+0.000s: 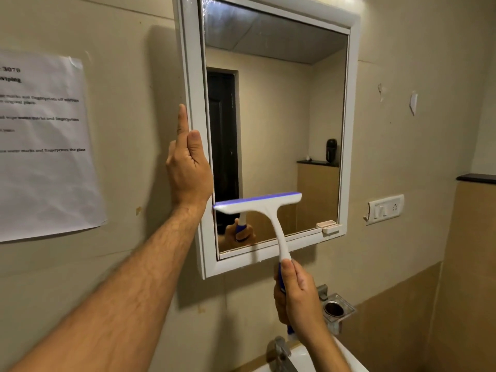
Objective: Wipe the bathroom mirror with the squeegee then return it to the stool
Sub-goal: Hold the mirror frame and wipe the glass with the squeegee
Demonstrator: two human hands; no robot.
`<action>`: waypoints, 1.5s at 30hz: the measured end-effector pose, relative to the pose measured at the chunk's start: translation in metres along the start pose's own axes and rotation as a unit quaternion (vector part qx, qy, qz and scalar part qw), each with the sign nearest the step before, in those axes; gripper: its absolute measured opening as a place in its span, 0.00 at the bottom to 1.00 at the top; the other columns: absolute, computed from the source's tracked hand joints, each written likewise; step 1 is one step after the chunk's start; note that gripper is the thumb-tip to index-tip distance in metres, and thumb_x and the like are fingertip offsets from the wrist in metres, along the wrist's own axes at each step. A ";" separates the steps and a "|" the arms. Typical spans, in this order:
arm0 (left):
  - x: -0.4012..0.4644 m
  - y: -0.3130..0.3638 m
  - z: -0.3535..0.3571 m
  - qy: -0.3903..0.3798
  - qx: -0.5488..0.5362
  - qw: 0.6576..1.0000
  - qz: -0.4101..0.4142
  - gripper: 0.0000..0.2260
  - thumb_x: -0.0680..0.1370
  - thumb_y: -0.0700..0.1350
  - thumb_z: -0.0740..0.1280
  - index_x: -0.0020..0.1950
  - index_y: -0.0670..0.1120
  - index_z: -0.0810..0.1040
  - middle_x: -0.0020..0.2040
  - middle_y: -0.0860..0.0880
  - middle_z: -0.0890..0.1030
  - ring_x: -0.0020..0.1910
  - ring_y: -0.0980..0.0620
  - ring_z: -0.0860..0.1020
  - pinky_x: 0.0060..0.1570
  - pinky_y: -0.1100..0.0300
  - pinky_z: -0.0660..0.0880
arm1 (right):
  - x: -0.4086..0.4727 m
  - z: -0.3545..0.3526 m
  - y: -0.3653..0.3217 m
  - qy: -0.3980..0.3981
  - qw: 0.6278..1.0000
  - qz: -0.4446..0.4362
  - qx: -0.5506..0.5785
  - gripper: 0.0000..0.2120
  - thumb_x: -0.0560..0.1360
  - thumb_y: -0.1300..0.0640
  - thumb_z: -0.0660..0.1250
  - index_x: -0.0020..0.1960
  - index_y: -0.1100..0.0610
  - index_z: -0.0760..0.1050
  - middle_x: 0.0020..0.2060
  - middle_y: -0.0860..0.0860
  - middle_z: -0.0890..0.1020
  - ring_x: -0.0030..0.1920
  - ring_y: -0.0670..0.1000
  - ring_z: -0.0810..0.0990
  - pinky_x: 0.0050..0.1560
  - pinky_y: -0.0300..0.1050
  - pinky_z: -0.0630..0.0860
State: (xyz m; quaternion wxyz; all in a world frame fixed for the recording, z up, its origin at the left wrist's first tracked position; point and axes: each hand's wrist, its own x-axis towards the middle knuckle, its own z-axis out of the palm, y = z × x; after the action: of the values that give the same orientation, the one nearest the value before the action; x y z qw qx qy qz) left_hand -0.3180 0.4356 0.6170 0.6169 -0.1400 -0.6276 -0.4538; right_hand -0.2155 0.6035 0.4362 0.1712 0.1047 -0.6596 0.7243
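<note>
Squeegee (264, 210) is gripped at its blue handle by the right hand (296, 296), fingers wrapped tight, with the blade lying across the lower left part of the mirror (276, 124), near its bottom edge. The left hand (189, 167) braces the frame's left edge, thumb on the front, forefinger pointing up, the other fingers tucked behind. The blade looks slightly tilted; uneven pressure would probably leave streaks, and a pull past the bottom edge could knock the handle into the tap (280, 353) below. The stool is out of view.
</note>
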 end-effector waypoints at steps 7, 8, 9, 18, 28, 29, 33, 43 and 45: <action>-0.004 -0.001 -0.001 0.005 -0.014 1.000 -0.007 0.20 0.84 0.48 0.52 0.76 0.50 0.61 0.50 0.68 0.70 0.55 0.61 0.72 0.46 0.88 0.58 | -0.007 -0.007 0.005 0.015 1.000 0.006 -0.025 0.21 0.78 0.43 0.56 0.43 0.62 0.69 0.24 0.51 0.64 0.22 0.48 0.58 0.23 0.41 0.57; -0.004 -0.001 0.000 0.003 -0.014 1.000 -0.011 0.20 0.84 0.48 0.52 0.77 0.51 0.61 0.51 0.68 0.70 0.55 0.64 0.72 0.46 0.88 0.58 | -0.002 -0.006 0.001 0.011 1.000 -0.003 -0.025 0.20 0.80 0.44 0.56 0.43 0.61 0.69 0.24 0.51 0.64 0.22 0.48 0.59 0.23 0.41 0.57; -0.005 -0.002 0.000 0.000 -0.012 1.000 -0.015 0.20 0.84 0.49 0.52 0.77 0.51 0.60 0.50 0.70 0.69 0.54 0.69 0.71 0.46 0.88 0.58 | 0.002 -0.005 -0.002 0.008 1.000 -0.011 -0.028 0.19 0.80 0.45 0.55 0.43 0.60 0.69 0.24 0.51 0.65 0.22 0.48 0.59 0.22 0.40 0.58; -0.007 -0.004 0.001 0.014 0.021 1.000 0.002 0.19 0.84 0.49 0.51 0.76 0.51 0.62 0.65 0.47 0.76 0.59 0.67 0.69 0.50 0.86 0.59 | -0.021 -0.014 0.038 0.007 0.998 0.013 -0.057 0.23 0.77 0.38 0.56 0.37 0.57 0.68 0.23 0.50 0.64 0.21 0.47 0.60 0.22 0.38 0.59; -0.010 0.007 -0.004 0.009 -0.008 1.000 -0.029 0.20 0.84 0.52 0.50 0.76 0.53 0.60 0.44 0.73 0.66 0.45 0.58 0.78 0.40 0.81 0.66 | 0.017 -0.006 -0.013 0.022 0.997 -0.053 -0.053 0.19 0.82 0.46 0.54 0.39 0.57 0.68 0.25 0.51 0.65 0.22 0.47 0.61 0.22 0.39 0.60; -0.010 0.007 -0.004 0.008 -0.005 1.000 -0.028 0.20 0.84 0.52 0.50 0.76 0.53 0.60 0.45 0.73 0.65 0.45 0.59 0.78 0.40 0.80 0.67 | 0.012 -0.005 -0.003 0.024 0.997 -0.047 -0.048 0.18 0.82 0.46 0.55 0.38 0.55 0.68 0.25 0.51 0.65 0.22 0.47 0.61 0.22 0.40 0.60; -0.011 0.006 -0.003 0.010 0.005 0.999 -0.036 0.19 0.84 0.46 0.52 0.76 0.48 0.62 0.50 0.70 0.68 0.48 0.82 0.66 0.46 0.87 0.60 | -0.009 -0.006 0.030 0.028 0.998 -0.028 -0.045 0.19 0.78 0.41 0.57 0.37 0.53 0.69 0.26 0.53 0.65 0.23 0.48 0.61 0.23 0.40 0.60; -0.011 0.003 -0.005 -0.004 0.021 1.000 -0.002 0.19 0.84 0.45 0.53 0.76 0.48 0.62 0.61 0.39 0.77 0.52 0.70 0.71 0.45 0.87 0.60 | 0.102 0.031 -0.167 0.078 0.985 -0.155 -0.020 0.23 0.79 0.37 0.51 0.40 0.54 0.71 0.28 0.49 0.69 0.26 0.47 0.66 0.30 0.44 0.66; -0.010 0.003 -0.005 -0.010 0.018 1.000 -0.007 0.20 0.84 0.46 0.53 0.76 0.49 0.62 0.60 0.39 0.77 0.46 0.78 0.69 0.42 0.86 0.62 | 0.119 0.040 -0.198 0.081 0.983 -0.165 -0.007 0.22 0.80 0.38 0.51 0.40 0.53 0.71 0.25 0.47 0.70 0.23 0.45 0.67 0.28 0.43 0.67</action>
State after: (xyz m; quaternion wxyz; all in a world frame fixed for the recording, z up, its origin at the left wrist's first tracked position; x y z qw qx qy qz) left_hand -0.3106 0.4371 0.6083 0.6103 -0.1291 -0.6425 -0.4451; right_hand -0.2516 0.5907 0.6681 0.3418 0.1514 -0.6220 0.6880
